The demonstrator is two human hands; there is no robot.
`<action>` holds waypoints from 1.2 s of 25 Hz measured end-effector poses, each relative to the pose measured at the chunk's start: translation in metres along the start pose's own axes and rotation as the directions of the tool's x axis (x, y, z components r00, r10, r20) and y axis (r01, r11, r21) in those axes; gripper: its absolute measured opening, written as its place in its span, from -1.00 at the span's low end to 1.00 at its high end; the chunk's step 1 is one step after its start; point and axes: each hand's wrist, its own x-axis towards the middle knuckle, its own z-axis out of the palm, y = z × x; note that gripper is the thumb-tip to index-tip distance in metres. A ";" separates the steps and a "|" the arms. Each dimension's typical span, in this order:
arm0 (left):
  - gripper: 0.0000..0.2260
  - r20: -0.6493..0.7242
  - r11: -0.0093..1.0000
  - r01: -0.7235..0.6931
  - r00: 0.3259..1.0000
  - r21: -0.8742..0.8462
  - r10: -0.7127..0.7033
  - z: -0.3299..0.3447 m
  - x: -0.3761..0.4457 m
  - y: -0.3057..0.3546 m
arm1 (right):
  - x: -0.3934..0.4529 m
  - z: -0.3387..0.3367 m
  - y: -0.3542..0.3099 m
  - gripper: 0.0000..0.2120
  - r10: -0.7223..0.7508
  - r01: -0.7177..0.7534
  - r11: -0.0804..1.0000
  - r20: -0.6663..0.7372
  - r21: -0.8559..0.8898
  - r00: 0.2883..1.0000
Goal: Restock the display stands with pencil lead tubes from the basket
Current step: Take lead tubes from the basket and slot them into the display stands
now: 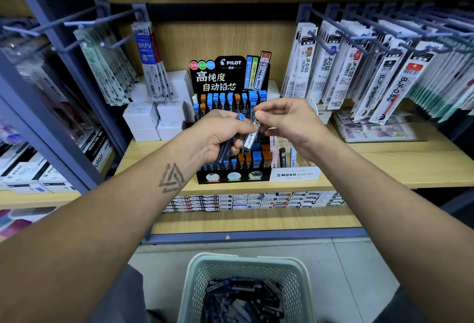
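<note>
The left hand point(220, 134) is gripping a bundle of dark lead tubes point(227, 149), fingers curled round them, one blue cap showing above the knuckles. The right hand point(284, 123) is pinching a single tube point(252, 135) marked "HB" between thumb and fingertips, touching the bundle. Both are hovering in front of the black stand point(230, 76), which is reading "PILOT" above Chinese characters, its rows showing blue and orange caps. Just right of the stand a white card point(295, 174) is reading "MONO graph MG". Hanging refills point(306, 66) further right are reading "JF-0.5". Below the stand, on the floor, the basket point(246, 265) is holding more tubes.
</note>
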 end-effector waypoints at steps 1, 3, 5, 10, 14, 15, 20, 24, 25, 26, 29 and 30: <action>-0.55 0.017 1.000 0.004 1.000 -0.012 -0.004 0.001 0.000 0.000 | 0.000 0.000 -0.001 -0.85 -0.005 0.005 1.000 -0.011 -0.013 1.000; -0.54 0.028 0.997 0.034 0.999 -0.064 -0.033 0.000 0.000 0.003 | 0.004 -0.008 -0.007 -0.84 -0.019 0.018 1.000 -0.087 -0.012 0.996; -0.73 0.012 0.992 0.041 0.999 -0.119 -0.040 -0.003 -0.002 0.010 | 0.009 -0.020 -0.012 -0.86 -0.105 0.087 0.992 -0.226 -0.089 0.969; -0.85 -0.030 0.982 0.004 0.999 -0.190 -0.010 -0.006 0.000 0.016 | 0.021 -0.021 -0.004 -0.88 -0.322 0.205 0.879 -0.220 -0.429 0.921; -0.84 -0.029 0.984 -0.005 1.000 -0.180 -0.001 -0.002 -0.003 0.017 | 0.023 -0.012 0.005 -0.89 -0.342 0.213 0.754 -0.095 -0.622 0.935; -0.84 -0.026 0.984 -0.006 1.000 -0.180 0.002 -0.002 -0.004 0.017 | 0.023 -0.012 0.007 -0.89 -0.336 0.211 0.737 -0.076 -0.643 0.939; -0.87 -0.025 0.985 -0.002 1.000 -0.175 -0.002 -0.005 -0.004 0.015 | 0.019 -0.009 0.021 -0.90 -0.196 0.176 0.687 0.055 -0.705 0.979; -0.86 -0.041 0.986 -0.005 0.999 -0.167 -0.002 -0.003 -0.006 0.014 | 0.014 -0.009 0.021 -0.86 -0.138 0.147 0.650 0.074 -0.746 0.988; -0.86 -0.041 0.986 -0.002 0.999 -0.167 -0.005 -0.002 -0.006 0.014 | 0.013 -0.009 0.020 -0.85 -0.129 0.135 0.647 0.067 -0.750 0.989; -0.86 -0.042 0.986 0.001 0.999 -0.167 -0.008 -0.002 -0.006 0.013 | 0.013 -0.010 0.019 -0.82 -0.127 0.130 0.646 0.063 -0.752 0.990; -0.85 -0.033 0.984 0.013 0.999 -0.180 -0.019 0.000 -0.005 0.012 | 0.009 -0.012 0.016 -0.77 -0.156 0.124 0.636 0.030 -0.762 0.987; -0.84 -0.028 0.981 0.016 0.999 -0.195 -0.022 0.001 -0.004 0.012 | 0.008 -0.014 0.013 -0.78 -0.179 0.117 0.669 -0.006 -0.734 0.984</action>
